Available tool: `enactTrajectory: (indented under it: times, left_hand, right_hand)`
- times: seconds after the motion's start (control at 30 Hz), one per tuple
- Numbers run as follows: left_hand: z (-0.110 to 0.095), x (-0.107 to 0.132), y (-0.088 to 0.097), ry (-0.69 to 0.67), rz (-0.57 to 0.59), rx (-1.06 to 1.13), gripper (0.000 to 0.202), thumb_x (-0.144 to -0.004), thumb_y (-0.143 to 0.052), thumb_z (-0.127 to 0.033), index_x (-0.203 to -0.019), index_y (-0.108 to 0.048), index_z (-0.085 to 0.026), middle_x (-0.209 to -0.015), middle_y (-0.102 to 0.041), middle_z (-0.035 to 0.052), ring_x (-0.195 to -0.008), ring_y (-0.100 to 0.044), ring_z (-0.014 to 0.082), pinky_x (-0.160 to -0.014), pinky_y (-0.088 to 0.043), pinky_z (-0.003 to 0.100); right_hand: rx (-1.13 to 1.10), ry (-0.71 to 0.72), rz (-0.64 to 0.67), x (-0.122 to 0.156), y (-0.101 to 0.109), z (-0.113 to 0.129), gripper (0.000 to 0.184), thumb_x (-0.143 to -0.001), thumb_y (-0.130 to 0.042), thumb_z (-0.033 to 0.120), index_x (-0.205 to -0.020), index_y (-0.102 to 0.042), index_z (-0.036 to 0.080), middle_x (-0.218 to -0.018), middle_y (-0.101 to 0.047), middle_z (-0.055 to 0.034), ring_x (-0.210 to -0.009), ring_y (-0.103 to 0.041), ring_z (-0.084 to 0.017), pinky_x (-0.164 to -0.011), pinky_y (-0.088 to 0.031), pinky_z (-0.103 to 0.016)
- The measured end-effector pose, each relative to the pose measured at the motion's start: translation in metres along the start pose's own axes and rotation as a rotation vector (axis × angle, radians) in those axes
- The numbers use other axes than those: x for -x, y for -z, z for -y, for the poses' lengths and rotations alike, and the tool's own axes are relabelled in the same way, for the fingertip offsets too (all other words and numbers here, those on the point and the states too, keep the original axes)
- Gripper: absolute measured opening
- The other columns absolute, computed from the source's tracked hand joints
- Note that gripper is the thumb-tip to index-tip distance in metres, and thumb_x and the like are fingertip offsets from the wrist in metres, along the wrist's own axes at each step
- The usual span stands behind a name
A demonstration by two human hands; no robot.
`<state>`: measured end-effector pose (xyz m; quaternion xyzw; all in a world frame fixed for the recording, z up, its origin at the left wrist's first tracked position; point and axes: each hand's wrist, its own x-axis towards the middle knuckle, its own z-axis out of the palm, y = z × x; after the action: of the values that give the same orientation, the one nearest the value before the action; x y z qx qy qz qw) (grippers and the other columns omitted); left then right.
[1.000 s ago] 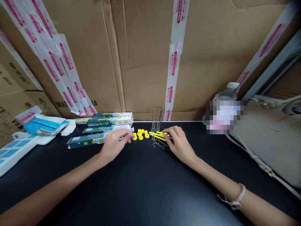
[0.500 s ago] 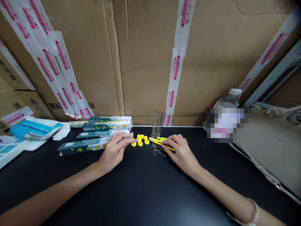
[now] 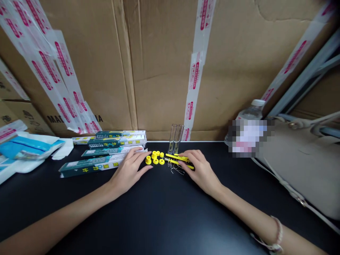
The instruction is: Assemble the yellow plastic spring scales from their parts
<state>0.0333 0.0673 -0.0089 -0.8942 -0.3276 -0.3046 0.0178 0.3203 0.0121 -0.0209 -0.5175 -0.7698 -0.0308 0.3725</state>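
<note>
Several small yellow caps [image 3: 154,158] lie in a cluster on the black table [image 3: 164,219]. My left hand [image 3: 130,170] rests just left of them, fingers stretched out and apart, the fingertips next to the nearest cap. My right hand [image 3: 199,169] lies on the thin yellow rods [image 3: 178,160], fingers curled over their right ends. Small wire hooks and springs [image 3: 175,170] sit below the rods. Two clear tubes [image 3: 175,138] stand upright behind the caps.
Several long green-and-white boxes [image 3: 106,152] are stacked at the left. Blue-and-white packets [image 3: 23,148] lie at the far left. A water bottle [image 3: 248,115] and a beige bag [image 3: 305,159] stand at the right. Taped cardboard [image 3: 159,71] walls the back.
My left hand has opened out and drawn back slightly from the yellow caps. My right hand stays on the yellow rods. The view has shifted a little.
</note>
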Motion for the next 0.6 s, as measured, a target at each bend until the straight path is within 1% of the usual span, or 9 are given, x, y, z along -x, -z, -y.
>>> enactTrajectory:
  times: [0.1,0.17,0.3,0.37,0.47,0.53,0.6]
  left_hand:
    - [-0.001,0.000,0.000,-0.006,0.014,-0.022,0.046,-0.097,-0.058,-0.038,-0.138,-0.051,-0.018,-0.127,-0.065,0.0124,-0.135,-0.045,0.0305,-0.108,-0.047,0.054]
    - [-0.002,0.000,0.001,-0.012,0.026,-0.029,0.047,-0.099,-0.054,-0.039,-0.140,-0.048,-0.016,-0.131,-0.063,0.0143,-0.137,-0.044,0.0300,-0.110,-0.045,0.054]
    - [-0.005,0.000,0.002,-0.041,0.066,-0.036,0.054,-0.101,-0.049,-0.040,-0.148,-0.038,-0.015,-0.148,-0.050,0.0168,-0.143,-0.040,0.0286,-0.116,-0.039,0.053]
    - [-0.007,-0.002,0.002,-0.065,0.091,-0.044,0.057,-0.102,-0.048,-0.040,-0.151,-0.033,-0.016,-0.155,-0.042,0.0165,-0.146,-0.034,0.0286,-0.119,-0.034,0.053]
    - [-0.012,-0.008,0.002,-0.116,0.139,-0.060,0.056,-0.103,-0.045,-0.037,-0.153,-0.031,-0.014,-0.159,-0.036,0.0154,-0.150,-0.027,0.0271,-0.122,-0.030,0.049]
    - [-0.014,-0.013,0.000,-0.151,0.182,-0.067,0.056,-0.103,-0.045,-0.035,-0.152,-0.032,-0.012,-0.160,-0.034,0.0150,-0.150,-0.025,0.0257,-0.122,-0.030,0.046]
    - [-0.014,-0.018,-0.003,-0.176,0.219,-0.072,0.058,-0.102,-0.047,-0.035,-0.152,-0.031,-0.010,-0.161,-0.032,0.0159,-0.151,-0.024,0.0258,-0.121,-0.031,0.045]
  right_hand:
    - [-0.018,-0.070,-0.045,0.001,-0.007,-0.003,0.031,-0.104,-0.043,0.032,-0.125,-0.061,0.017,-0.122,-0.065,-0.0164,-0.115,-0.061,-0.029,-0.101,-0.050,-0.051]
    - [-0.025,-0.106,-0.042,0.001,-0.012,-0.006,0.035,-0.106,-0.039,0.032,-0.129,-0.060,0.016,-0.127,-0.065,-0.0177,-0.119,-0.062,-0.029,-0.103,-0.050,-0.052]
    - [-0.046,-0.114,0.001,0.004,-0.017,-0.009,0.033,-0.105,-0.046,0.031,-0.131,-0.059,0.016,-0.134,-0.064,-0.0142,-0.124,-0.061,-0.027,-0.106,-0.048,-0.053]
    - [-0.059,-0.098,0.027,0.004,-0.016,-0.009,0.035,-0.105,-0.043,0.032,-0.129,-0.063,0.017,-0.133,-0.066,-0.0140,-0.127,-0.060,-0.027,-0.109,-0.047,-0.051]
    - [-0.079,-0.081,0.052,0.004,-0.015,-0.008,0.039,-0.105,-0.040,0.033,-0.127,-0.067,0.017,-0.131,-0.068,-0.0139,-0.128,-0.059,-0.028,-0.112,-0.046,-0.050]
    - [-0.092,-0.070,0.069,0.004,-0.014,-0.006,0.038,-0.104,-0.041,0.031,-0.128,-0.067,0.016,-0.132,-0.067,-0.0132,-0.130,-0.058,-0.029,-0.112,-0.045,-0.052]
    - [-0.106,-0.054,0.092,0.005,-0.012,-0.004,0.038,-0.104,-0.042,0.029,-0.130,-0.066,0.015,-0.134,-0.066,-0.0127,-0.132,-0.055,-0.029,-0.113,-0.045,-0.052]
